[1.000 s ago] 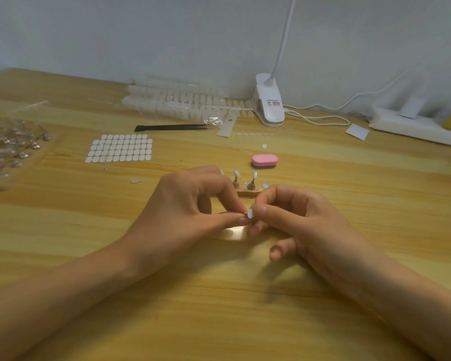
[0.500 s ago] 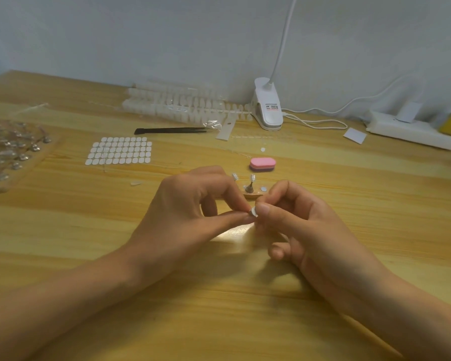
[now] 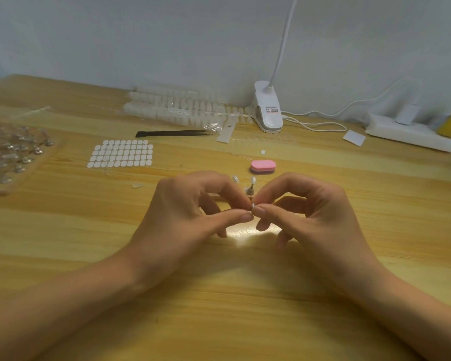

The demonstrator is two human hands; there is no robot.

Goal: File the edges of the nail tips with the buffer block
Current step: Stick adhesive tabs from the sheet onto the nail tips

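My left hand (image 3: 182, 217) and my right hand (image 3: 310, 217) meet fingertip to fingertip over the middle of the table, both pinching one small clear nail tip (image 3: 252, 206) between thumb and forefinger. Most of the tip is hidden by the fingers. The pink buffer block (image 3: 263, 166) lies flat on the table just beyond my hands, untouched. Two nail tips on small metal stands (image 3: 250, 187) sit on a wooden strip right behind my fingertips.
A sheet of white adhesive tabs (image 3: 120, 153) and black tweezers (image 3: 172, 133) lie at the back left. Strips of nail tips (image 3: 180, 108) line the wall. A tray of metal stands (image 3: 11, 155) sits at far left; a clip lamp (image 3: 267, 110) and power strip (image 3: 412, 134) at the back right.
My two hands have stayed together on the nail tip, with the right hand's fingers shifting slightly and lifting. The view has tilted a little.
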